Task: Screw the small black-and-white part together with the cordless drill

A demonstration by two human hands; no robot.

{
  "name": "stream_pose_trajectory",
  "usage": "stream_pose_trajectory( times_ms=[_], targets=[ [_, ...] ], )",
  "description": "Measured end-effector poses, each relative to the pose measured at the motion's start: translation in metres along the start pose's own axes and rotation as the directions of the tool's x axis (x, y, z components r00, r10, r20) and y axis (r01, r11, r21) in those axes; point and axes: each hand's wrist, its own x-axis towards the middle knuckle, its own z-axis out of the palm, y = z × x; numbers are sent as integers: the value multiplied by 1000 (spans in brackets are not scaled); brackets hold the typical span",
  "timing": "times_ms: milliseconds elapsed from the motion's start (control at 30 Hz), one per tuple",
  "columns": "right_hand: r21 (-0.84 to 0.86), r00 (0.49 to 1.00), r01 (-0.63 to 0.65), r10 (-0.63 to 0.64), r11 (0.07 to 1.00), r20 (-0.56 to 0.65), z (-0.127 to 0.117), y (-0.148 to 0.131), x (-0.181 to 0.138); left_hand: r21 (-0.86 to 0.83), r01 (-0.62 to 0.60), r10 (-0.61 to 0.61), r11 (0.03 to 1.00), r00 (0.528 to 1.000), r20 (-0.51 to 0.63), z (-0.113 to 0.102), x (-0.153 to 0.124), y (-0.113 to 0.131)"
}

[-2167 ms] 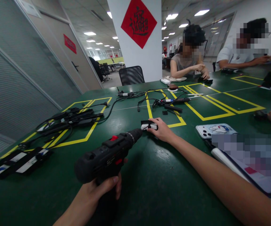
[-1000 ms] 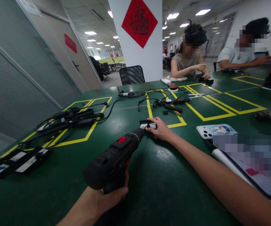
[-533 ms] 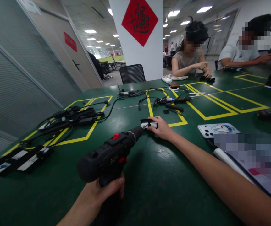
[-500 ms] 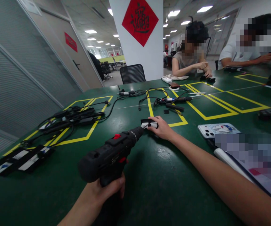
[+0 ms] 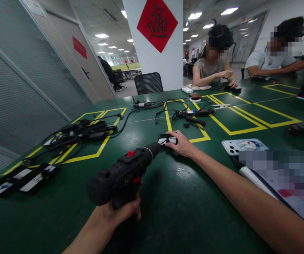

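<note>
1. In the head view, the left hand is wrapped around the handle of a black cordless drill, with thumb and fingers bent firmly on it
2. The drill lies tilted in the air above the green table; its chuck points away from the person, to the upper right, and red parts are seen on its top and near its trigger
3. The right hand grips a small black-and-white piece between thumb and fingers, at the middle of the table, just in front of the chuck; whether the tip of the drill touches this piece, one cannot tell
4. Beyond the right hand there are a small black block, a black bar and a pen-shaped tool with its cable, near the yellow tape
5. On the left side, a tangle of black cables lies across taped rectangles, and nearer are black-and-white strips
6. To the right of the right forearm there is a phone with camera lenses
7. Two other persons sit across the table, one in a grey top, one in a white shirt
</note>
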Motion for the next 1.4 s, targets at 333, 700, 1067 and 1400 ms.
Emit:
stream_pose_trajectory(
  times_ms=[333,700,1067,1400],
  targets=[
    [8,1000,-22,22,1000,-4,0,1,2,56,-33,30,998,998,63,-5,4,-5],
    [33,999,-44,44,998,8,0,2,2,87,-39,37,995,999,27,-1,1,-1],
    [33,999,-36,36,999,-9,1,4,2,-91,6,-1,996,998,59,-6,6,-5],
    [26,1000,-17,18,1000,-18,3,5,2,-277,51,-25,960,995,96,-9,8,1]
  ],
)
